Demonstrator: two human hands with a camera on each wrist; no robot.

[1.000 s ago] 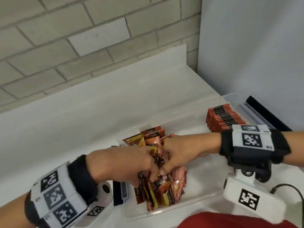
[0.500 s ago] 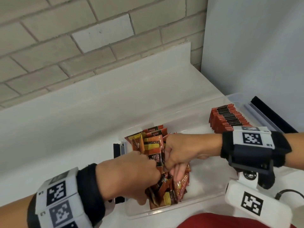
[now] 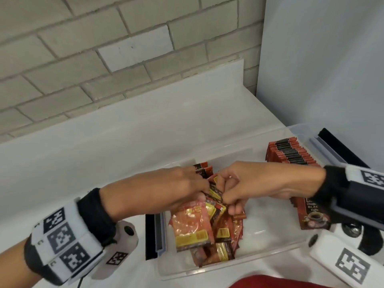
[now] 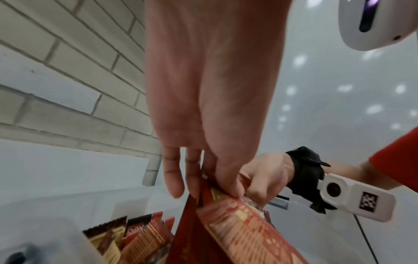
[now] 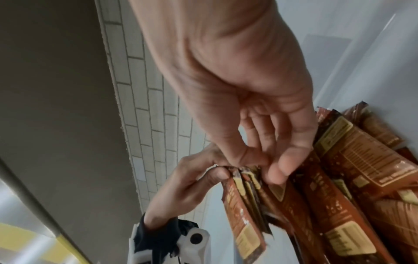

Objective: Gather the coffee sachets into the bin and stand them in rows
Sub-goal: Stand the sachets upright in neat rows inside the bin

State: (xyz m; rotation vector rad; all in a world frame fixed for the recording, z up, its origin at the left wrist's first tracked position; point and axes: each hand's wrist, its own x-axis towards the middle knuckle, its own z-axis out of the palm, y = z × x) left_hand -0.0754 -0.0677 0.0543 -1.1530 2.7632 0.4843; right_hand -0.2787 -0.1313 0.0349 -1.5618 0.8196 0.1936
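Observation:
A clear plastic bin [image 3: 268, 254] lies on the white counter, with a loose heap of red and orange coffee sachets [image 3: 199, 231] in its left half. A neat row of sachets [image 3: 291, 152] stands upright at its far right. My left hand [image 3: 199, 190] pinches the top edges of a small bunch of sachets [image 4: 226, 214] lifted above the heap. My right hand [image 3: 226, 196] meets it from the right and pinches the same bunch [image 5: 246, 182] at the top edge. Both hands hover over the middle of the bin.
A grey brick wall rises behind the counter's white backsplash [image 3: 145, 113]. A pale panel [image 3: 322, 59] closes the right side. Black bin latches show at the left [image 3: 150, 235] and far right [image 3: 340, 148]. A red garment [image 3: 280, 283] lies at the bottom edge.
Both hands have risen from the heap and come together, lifting a small bunch of sachets by the top edges. The left hand moved up and to the right.

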